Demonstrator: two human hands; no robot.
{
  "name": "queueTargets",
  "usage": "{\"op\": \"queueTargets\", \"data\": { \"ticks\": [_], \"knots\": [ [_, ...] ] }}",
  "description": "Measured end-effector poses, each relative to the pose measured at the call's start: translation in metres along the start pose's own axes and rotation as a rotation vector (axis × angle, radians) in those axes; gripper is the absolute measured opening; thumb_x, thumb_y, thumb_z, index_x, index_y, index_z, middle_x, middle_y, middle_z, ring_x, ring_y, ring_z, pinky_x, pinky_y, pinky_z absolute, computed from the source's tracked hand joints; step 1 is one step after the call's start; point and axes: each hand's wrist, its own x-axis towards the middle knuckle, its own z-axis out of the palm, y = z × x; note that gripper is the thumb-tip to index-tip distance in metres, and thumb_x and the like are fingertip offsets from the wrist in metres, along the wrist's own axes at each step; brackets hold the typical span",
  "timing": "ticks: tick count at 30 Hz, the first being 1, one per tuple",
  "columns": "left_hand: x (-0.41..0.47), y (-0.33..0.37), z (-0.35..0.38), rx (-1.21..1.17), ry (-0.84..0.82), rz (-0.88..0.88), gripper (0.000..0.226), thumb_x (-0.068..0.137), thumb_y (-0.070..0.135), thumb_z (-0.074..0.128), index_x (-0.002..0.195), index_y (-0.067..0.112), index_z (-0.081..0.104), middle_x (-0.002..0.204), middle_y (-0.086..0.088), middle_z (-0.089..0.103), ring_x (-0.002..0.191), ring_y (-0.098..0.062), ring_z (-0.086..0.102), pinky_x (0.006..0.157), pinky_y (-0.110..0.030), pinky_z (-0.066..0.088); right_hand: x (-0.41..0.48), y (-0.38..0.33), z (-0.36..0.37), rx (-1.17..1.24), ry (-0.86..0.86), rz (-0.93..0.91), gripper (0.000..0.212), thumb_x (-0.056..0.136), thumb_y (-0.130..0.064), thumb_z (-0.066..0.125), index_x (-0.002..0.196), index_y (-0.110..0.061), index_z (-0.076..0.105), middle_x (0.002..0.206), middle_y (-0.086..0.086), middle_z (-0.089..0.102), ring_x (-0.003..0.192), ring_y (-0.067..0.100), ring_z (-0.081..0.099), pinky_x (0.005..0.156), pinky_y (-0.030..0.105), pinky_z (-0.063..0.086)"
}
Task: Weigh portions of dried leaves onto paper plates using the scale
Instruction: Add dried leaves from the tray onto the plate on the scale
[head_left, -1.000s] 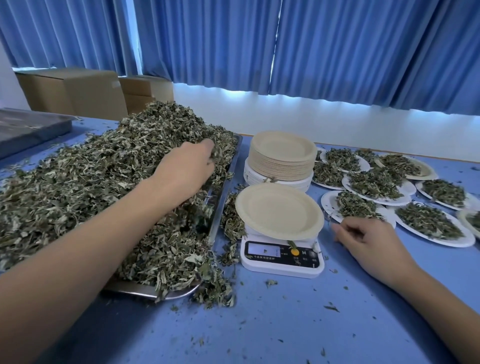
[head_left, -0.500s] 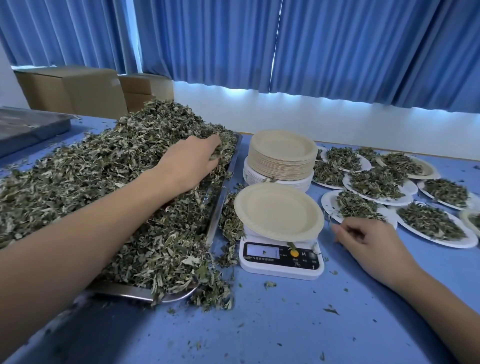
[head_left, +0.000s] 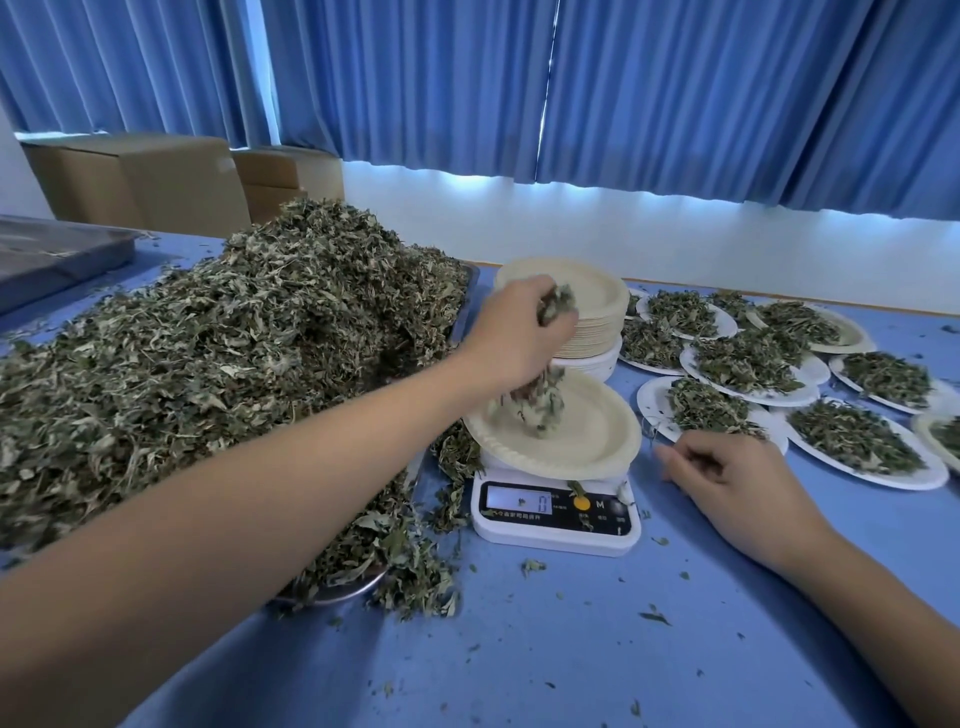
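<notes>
A big heap of dried leaves (head_left: 218, 353) fills a metal tray (head_left: 332, 590) on the left. A white digital scale (head_left: 556, 512) stands in the middle with a beige paper plate (head_left: 597, 436) on it; the display reads 0. My left hand (head_left: 514, 338) hovers over that plate, shut on a handful of dried leaves (head_left: 537, 405) that hang and spill down toward the plate. My right hand (head_left: 727, 488) rests on the blue table just right of the scale, fingers loosely curled, holding nothing visible.
A stack of beige paper plates (head_left: 597, 306) stands behind the scale. Several filled plates of leaves (head_left: 852, 441) cover the table at right. Cardboard boxes (head_left: 150, 176) and a second metal tray (head_left: 52, 254) sit at the far left. Leaf crumbs litter the blue table (head_left: 571, 649).
My left hand left the heap and swung right with a handful of leaves, now above the plate on the scale. My right hand has stayed put.
</notes>
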Motion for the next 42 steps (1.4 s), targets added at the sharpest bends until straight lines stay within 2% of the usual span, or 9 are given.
{"op": "queueTargets", "data": {
  "ticks": [5, 7, 13, 19, 22, 28, 34, 37, 42],
  "knots": [
    [-0.011, -0.011, -0.006, 0.208, -0.447, 0.09, 0.019, 0.092, 0.038, 0.071, 0.097, 0.02, 0.075, 0.097, 0.007, 0.071, 0.089, -0.006, 0.061, 0.078, -0.025, 0.048, 0.0, 0.0, 0.0, 0.011, -0.002, -0.001, 0.037, 0.1, -0.037, 0.06, 0.066, -0.023, 0.065, 0.051, 0.0, 0.053, 0.042, 0.008, 0.038, 0.049, 0.028, 0.032],
    [-0.013, -0.015, -0.021, 0.219, -0.433, 0.095, 0.025, 0.089, 0.046, 0.072, 0.102, 0.025, 0.076, 0.103, 0.012, 0.072, 0.093, 0.001, 0.062, 0.078, -0.017, 0.047, 0.0, 0.0, 0.0, 0.01, -0.001, -0.008, 0.038, 0.1, -0.037, 0.06, 0.065, -0.023, 0.064, 0.05, 0.001, 0.053, 0.041, 0.008, 0.038, 0.049, 0.029, 0.033],
    [-0.034, -0.023, -0.076, 0.049, -0.362, 0.103, 0.041, 0.088, 0.066, 0.058, 0.108, 0.034, 0.074, 0.103, 0.019, 0.074, 0.095, -0.002, 0.069, 0.088, -0.031, 0.054, 0.0, -0.001, 0.0, -0.011, 0.0, -0.015, 0.038, 0.1, -0.037, 0.06, 0.066, -0.022, 0.064, 0.051, 0.004, 0.053, 0.042, 0.009, 0.039, 0.048, 0.024, 0.032],
    [-0.085, -0.035, -0.098, 0.114, -0.454, 0.131, 0.065, 0.092, 0.076, 0.037, 0.113, 0.024, 0.07, 0.107, -0.019, 0.069, 0.096, -0.036, 0.066, 0.087, -0.058, 0.051, 0.0, -0.003, -0.001, -0.018, 0.002, -0.013, 0.038, 0.101, -0.035, 0.06, 0.065, -0.025, 0.066, 0.049, 0.0, 0.054, 0.042, 0.014, 0.043, 0.045, 0.02, 0.031],
    [-0.107, -0.033, -0.108, 0.098, -0.451, 0.132, 0.076, 0.09, 0.078, 0.034, 0.105, 0.013, 0.068, 0.1, -0.014, 0.068, 0.094, -0.034, 0.065, 0.084, -0.055, 0.051, 0.0, -0.004, 0.0, -0.021, -0.001, -0.014, 0.037, 0.101, -0.035, 0.059, 0.066, -0.025, 0.066, 0.049, -0.001, 0.054, 0.041, 0.012, 0.042, 0.047, 0.026, 0.031],
    [-0.137, -0.041, -0.116, 0.284, -0.496, 0.176, 0.054, 0.074, 0.086, 0.056, 0.1, 0.039, 0.054, 0.1, 0.019, 0.054, 0.097, -0.005, 0.056, 0.082, -0.033, 0.05, -0.002, -0.006, -0.002, -0.023, 0.002, -0.021, 0.037, 0.1, -0.035, 0.06, 0.065, -0.026, 0.066, 0.049, 0.001, 0.054, 0.046, 0.018, 0.047, 0.049, 0.03, 0.033],
    [-0.142, -0.054, -0.106, 0.474, -0.451, 0.153, 0.06, 0.074, 0.095, 0.04, 0.096, 0.039, 0.038, 0.086, 0.018, 0.054, 0.078, -0.002, 0.053, 0.069, -0.036, 0.05, -0.001, -0.004, -0.001, -0.022, 0.008, -0.023, 0.036, 0.1, -0.037, 0.061, 0.067, -0.024, 0.067, 0.051, 0.0, 0.056, 0.052, 0.018, 0.052, 0.052, 0.032, 0.037],
    [-0.144, -0.057, -0.102, 0.534, -0.398, 0.177, 0.054, 0.085, 0.087, 0.029, 0.096, 0.035, 0.037, 0.072, 0.01, 0.053, 0.064, -0.006, 0.051, 0.054, -0.03, 0.042, -0.001, -0.002, 0.001, -0.026, 0.011, -0.03, 0.035, 0.1, -0.035, 0.062, 0.067, -0.024, 0.066, 0.052, -0.004, 0.057, 0.052, 0.017, 0.052, 0.049, 0.022, 0.035],
    [-0.142, -0.055, -0.094, 0.637, -0.356, 0.159, 0.039, 0.099, 0.061, 0.017, 0.086, 0.032, 0.039, 0.076, 0.011, 0.051, 0.064, -0.004, 0.05, 0.054, -0.026, 0.036, -0.001, -0.002, 0.003, -0.048, 0.013, -0.047, 0.033, 0.099, -0.031, 0.064, 0.067, -0.022, 0.063, 0.055, -0.008, 0.058, 0.052, 0.012, 0.052, 0.05, 0.021, 0.038]
  ]
}}
